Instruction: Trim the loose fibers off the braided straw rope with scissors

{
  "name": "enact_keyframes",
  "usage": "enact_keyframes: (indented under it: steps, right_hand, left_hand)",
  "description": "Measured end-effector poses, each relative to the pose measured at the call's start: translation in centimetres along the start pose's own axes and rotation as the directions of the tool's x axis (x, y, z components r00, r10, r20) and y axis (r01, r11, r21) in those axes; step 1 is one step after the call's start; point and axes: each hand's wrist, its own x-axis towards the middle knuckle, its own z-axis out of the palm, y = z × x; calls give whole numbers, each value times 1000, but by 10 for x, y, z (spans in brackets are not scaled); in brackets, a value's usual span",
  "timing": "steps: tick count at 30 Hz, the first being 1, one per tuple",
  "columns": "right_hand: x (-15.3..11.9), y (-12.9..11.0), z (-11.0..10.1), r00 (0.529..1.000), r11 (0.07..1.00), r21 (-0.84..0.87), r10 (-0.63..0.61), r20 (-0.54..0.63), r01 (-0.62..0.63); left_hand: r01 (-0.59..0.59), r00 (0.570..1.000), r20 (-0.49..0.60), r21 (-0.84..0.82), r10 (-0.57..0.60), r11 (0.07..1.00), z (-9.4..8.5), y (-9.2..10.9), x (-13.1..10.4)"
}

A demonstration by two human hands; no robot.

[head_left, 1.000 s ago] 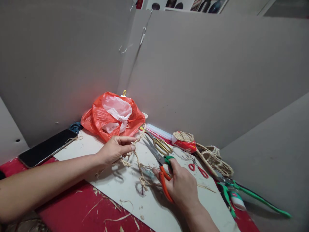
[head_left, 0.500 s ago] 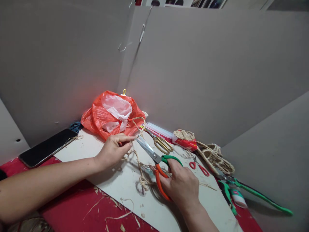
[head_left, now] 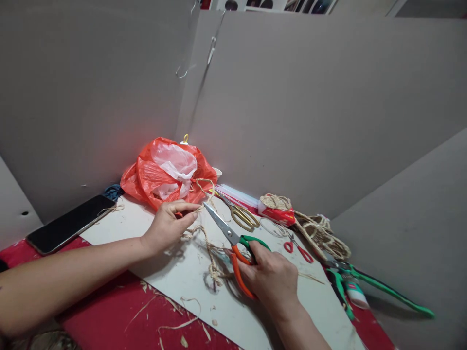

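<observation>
My left hand point(head_left: 170, 224) pinches a thin straw-coloured braided cord point(head_left: 206, 183) between thumb and forefinger. Part of the cord loops up beyond the fingertips, by the red bag. In my right hand point(head_left: 272, 272) is a pair of scissors point(head_left: 229, 232) with one green and one orange handle. Their blades point up and left, the tips close to the cord at my left fingertips. Whether the tips touch it, I cannot tell. More braided cord with a knotted end point(head_left: 214, 273) lies on the white board point(head_left: 160, 279) below the blades.
A red plastic bag point(head_left: 146, 167) stands at the back, a phone point(head_left: 73, 223) at left. Gold-handled scissors point(head_left: 245, 218), small red scissors point(head_left: 302, 253), coiled braided straw point(head_left: 330, 238) and green-handled pliers point(head_left: 394, 294) lie right. Straw scraps point(head_left: 184, 323) litter the red cloth point(head_left: 120, 311). Grey panels point(head_left: 310, 107) enclose the back.
The scissor blades have closed up, and their tips have come slightly away from my left fingertips. My left hand keeps its pinch. The whole view has shifted a little.
</observation>
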Motion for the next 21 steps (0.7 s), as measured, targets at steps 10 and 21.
enact_keyframes:
  steps: [10, 21]
  right_hand:
    - [-1, 7, 6, 991, 986, 97, 136, 14, -136]
    - [1, 4, 9, 961, 982, 134, 93, 259, -131]
  left_hand:
    - [192, 981, 56, -116, -186, 975, -1, 4, 4]
    - [375, 890, 383, -308, -247, 874, 0, -1, 4]
